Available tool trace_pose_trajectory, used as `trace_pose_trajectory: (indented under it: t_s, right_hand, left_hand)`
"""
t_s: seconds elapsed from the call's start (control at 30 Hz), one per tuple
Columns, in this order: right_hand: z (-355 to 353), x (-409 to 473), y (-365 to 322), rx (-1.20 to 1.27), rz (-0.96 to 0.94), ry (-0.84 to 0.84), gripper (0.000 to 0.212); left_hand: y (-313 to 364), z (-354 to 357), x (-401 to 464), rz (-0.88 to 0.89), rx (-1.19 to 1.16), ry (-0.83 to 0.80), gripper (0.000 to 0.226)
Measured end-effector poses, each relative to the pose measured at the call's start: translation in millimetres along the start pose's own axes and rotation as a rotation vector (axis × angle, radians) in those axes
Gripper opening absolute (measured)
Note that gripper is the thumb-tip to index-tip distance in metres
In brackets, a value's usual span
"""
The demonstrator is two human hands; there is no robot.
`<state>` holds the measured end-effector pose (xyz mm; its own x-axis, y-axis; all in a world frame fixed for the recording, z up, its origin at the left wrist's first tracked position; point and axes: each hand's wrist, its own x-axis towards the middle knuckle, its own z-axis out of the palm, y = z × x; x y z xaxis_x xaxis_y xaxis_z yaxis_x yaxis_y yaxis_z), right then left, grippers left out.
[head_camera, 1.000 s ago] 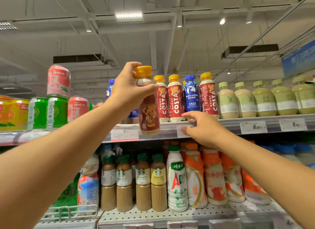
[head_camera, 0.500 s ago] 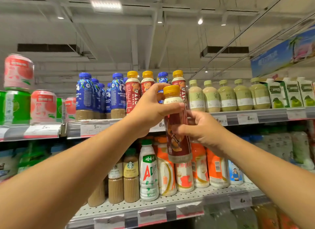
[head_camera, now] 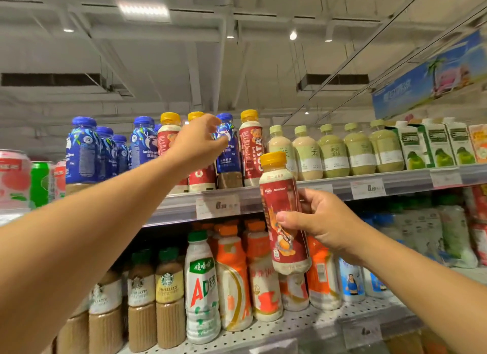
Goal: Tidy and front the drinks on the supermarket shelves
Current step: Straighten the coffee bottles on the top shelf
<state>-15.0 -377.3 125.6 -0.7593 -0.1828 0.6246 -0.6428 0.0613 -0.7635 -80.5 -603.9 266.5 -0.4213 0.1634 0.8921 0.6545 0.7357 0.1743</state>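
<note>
The red Costa bottle (head_camera: 283, 214) hung upright in front of the top shelf's edge (head_camera: 342, 189), the right hand (head_camera: 320, 222) wrapped round its middle. Full and shrink-sleeved, it looked weighty, stiff and a bit slick; mid-body seemed the sound place to grip. The left hand (head_camera: 197, 145) reached up, fingers loose and holding nothing, just at the blue Luckin bottle (head_camera: 228, 153) among the shelved Costas.
</note>
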Motion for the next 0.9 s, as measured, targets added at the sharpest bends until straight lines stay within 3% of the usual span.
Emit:
trace_pose_trajectory:
  t_s: [0.13, 0.27, 0.47, 0.67, 0.8, 0.9]
  right_hand:
    - [-16, 12, 1, 0.017, 0.002, -0.002, 0.055]
    - [-28, 18, 2, 0.015, -0.001, -0.018, 0.052]
    - [-41, 18, 9, 0.028, -0.014, -0.049, 0.046]
    - [-40, 20, 9, 0.017, -0.015, -0.030, 0.053]
    - [-36, 18, 10, 0.025, -0.013, -0.001, 0.046]
    - [-32, 14, 8, 0.013, -0.013, 0.010, 0.043]
  left_hand:
    - [-3, 7, 42, 0.015, 0.348, 0.072, 0.052]
    - [-2, 20, 61, 0.017, 0.632, 0.038, 0.057]
    - [0, 33, 70, -0.001, 0.753, 0.037, 0.054]
    - [13, 27, 52, 0.075, 0.517, 0.151, 0.049]
    - [25, 24, 30, 0.043, 0.040, 0.094, 0.054]
    - [33, 12, 16, 0.062, -0.138, 0.142, 0.054]
